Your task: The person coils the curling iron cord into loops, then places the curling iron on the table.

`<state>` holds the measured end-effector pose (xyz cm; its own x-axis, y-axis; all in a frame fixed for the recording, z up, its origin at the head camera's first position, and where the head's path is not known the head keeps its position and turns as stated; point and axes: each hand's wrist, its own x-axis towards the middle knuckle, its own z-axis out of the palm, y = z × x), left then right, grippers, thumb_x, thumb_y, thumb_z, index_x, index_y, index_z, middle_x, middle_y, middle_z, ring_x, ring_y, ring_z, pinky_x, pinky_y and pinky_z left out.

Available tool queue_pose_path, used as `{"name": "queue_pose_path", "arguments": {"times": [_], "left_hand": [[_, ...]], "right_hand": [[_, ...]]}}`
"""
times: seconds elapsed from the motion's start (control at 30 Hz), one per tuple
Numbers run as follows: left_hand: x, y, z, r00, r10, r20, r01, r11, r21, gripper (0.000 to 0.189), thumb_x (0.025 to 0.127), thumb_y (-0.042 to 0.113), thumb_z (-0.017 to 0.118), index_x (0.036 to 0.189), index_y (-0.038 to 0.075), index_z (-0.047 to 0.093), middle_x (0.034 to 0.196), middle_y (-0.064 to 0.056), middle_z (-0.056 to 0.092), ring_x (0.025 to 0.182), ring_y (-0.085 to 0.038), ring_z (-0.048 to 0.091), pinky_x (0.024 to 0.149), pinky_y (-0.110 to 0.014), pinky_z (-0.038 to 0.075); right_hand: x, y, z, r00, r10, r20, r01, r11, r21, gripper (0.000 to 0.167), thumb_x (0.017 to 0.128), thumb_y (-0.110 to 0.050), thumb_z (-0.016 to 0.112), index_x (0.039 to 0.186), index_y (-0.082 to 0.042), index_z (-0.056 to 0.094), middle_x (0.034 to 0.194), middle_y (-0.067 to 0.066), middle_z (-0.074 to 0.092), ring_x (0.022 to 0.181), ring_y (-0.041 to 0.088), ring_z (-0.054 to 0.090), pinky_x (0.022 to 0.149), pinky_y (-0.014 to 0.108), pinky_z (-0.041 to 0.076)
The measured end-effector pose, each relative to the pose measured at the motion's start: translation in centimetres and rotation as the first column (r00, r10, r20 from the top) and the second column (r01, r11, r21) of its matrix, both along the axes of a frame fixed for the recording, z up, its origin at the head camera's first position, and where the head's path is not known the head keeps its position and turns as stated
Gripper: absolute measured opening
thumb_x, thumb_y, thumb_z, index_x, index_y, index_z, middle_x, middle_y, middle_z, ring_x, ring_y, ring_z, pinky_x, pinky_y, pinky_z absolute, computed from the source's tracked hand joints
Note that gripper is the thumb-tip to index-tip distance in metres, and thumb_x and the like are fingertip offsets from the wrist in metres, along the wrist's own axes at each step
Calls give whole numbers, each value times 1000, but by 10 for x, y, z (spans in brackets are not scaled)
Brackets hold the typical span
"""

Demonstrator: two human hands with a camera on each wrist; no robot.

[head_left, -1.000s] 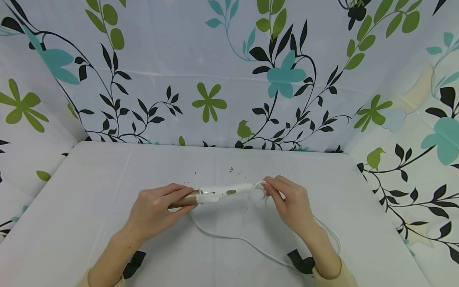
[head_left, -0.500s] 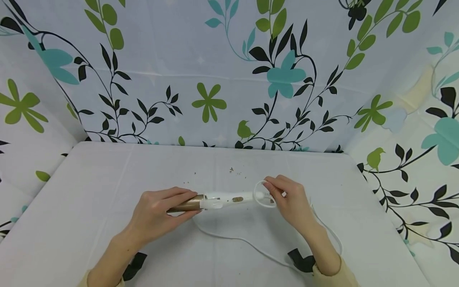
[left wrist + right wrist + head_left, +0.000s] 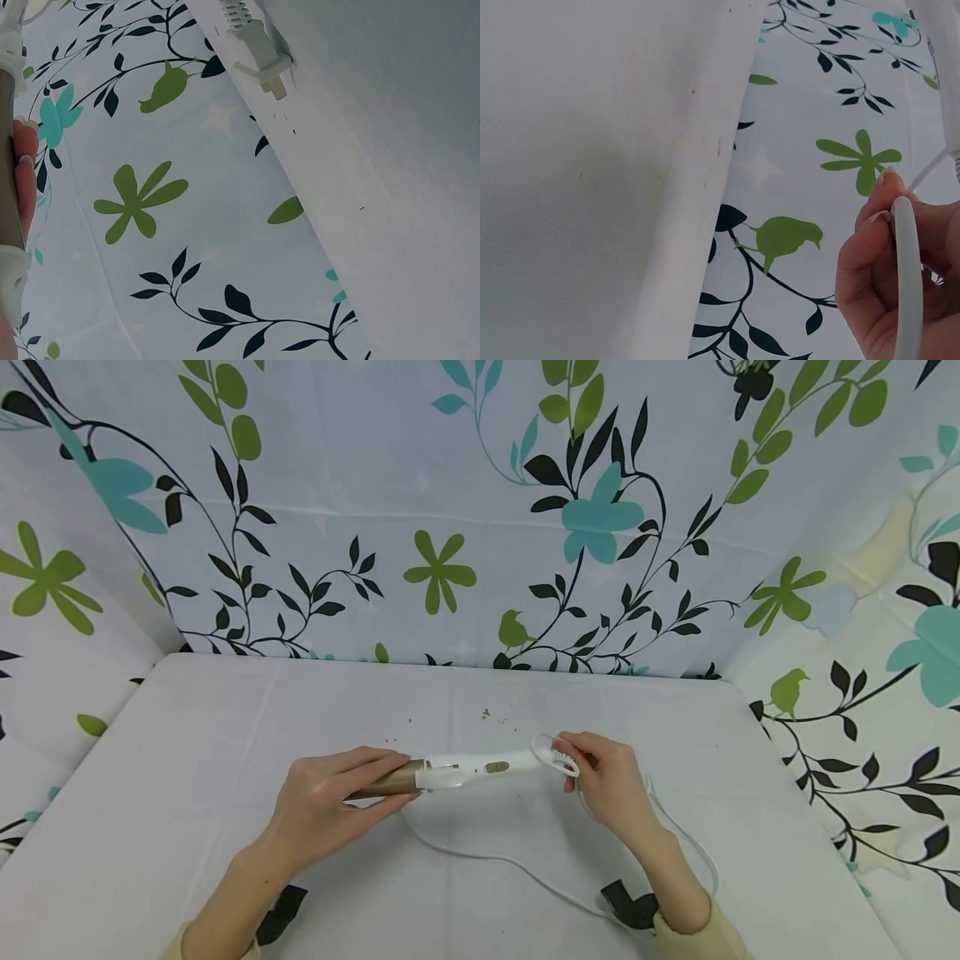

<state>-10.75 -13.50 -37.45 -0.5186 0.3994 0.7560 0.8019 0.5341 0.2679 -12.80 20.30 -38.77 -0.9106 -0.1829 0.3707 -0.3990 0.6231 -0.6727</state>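
Observation:
A curling iron [image 3: 480, 768] with a white handle and a gold barrel [image 3: 386, 781] lies level over the table in the head view. My left hand [image 3: 337, 797] grips the barrel, thumb on the near side and fingers on the far side. At the handle's other end my right hand [image 3: 603, 777] pinches the white cord [image 3: 909, 277], which bends in a small loop around the ribbed cord sleeve [image 3: 566, 762]. In the left wrist view the cord's plug [image 3: 259, 49] shows with its metal prongs; in the head view it is hidden around the left hand.
The cord's long run [image 3: 487, 858] curves over the white table [image 3: 225, 718] towards the right forearm. Small brown crumbs [image 3: 486, 714] lie beyond the iron. Black strips [image 3: 630, 906] show beside both forearms. A leaf-patterned cloth [image 3: 360, 460] hangs behind and at the sides.
The cord loop at the handle's end opened wide, then drew in around the sleeve. My right fingers have curled further in and the iron has turned slightly; the left hand keeps its grip.

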Motion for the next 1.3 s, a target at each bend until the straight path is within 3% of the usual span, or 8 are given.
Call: {"name": "queue_pose_path", "arguments": {"times": [0.1,0.23,0.37,0.53,0.77,1.0,1.3], "left_hand": [[0,1,-1,1000,6,-3,-6,1000,5,41,93,47,67,101,8,78,93,-4,77,73,-19,74,62,-28,57],[1,2,-2,1000,29,-1,-29,1000,8,39,93,45,68,101,8,78,93,-4,77,72,-19,74,60,-29,57],[0,2,-1,998,63,-7,-63,998,0,33,80,31,86,102,8,78,92,-3,76,71,-17,74,59,-27,56],[-1,3,-1,993,111,-47,-112,993,-33,47,59,16,95,102,9,77,91,-2,76,71,-14,73,59,-27,56],[-2,2,-4,987,161,-4,-161,986,-39,46,61,16,95,103,10,76,92,0,76,72,-11,73,59,-26,56],[-3,1,-9,975,218,37,-214,972,-99,42,67,21,92,104,9,77,88,1,73,66,-9,68,54,-25,52],[-3,0,-12,971,236,26,-228,959,-170,40,71,25,89,104,6,77,86,1,68,53,-9,59,45,-21,43]], "right_hand": [[2,-1,0,989,12,147,-13,1000,6,15,97,-3,63,108,2,72,63,-1,59,48,15,56,45,24,40],[1,-3,-2,975,51,216,-63,997,48,10,98,-6,62,93,0,69,58,-3,53,45,13,52,44,23,38],[1,-6,-5,981,74,182,-89,993,78,11,98,-7,63,95,1,71,60,0,54,47,4,45,45,23,39],[2,-8,-7,988,93,125,-110,985,131,14,97,-6,64,104,2,74,69,5,61,55,3,46,50,22,42],[3,-11,-10,989,117,87,-130,978,164,12,96,-6,65,100,-1,76,68,-1,58,57,3,43,52,22,41],[6,-17,-10,985,174,-3,-170,965,201,12,94,-4,68,83,-6,72,61,-11,41,54,1,35,49,19,34],[9,-23,-11,963,245,-110,-219,953,209,21,93,-2,68,75,-12,64,62,-10,40,55,-1,33,48,16,31]]}}
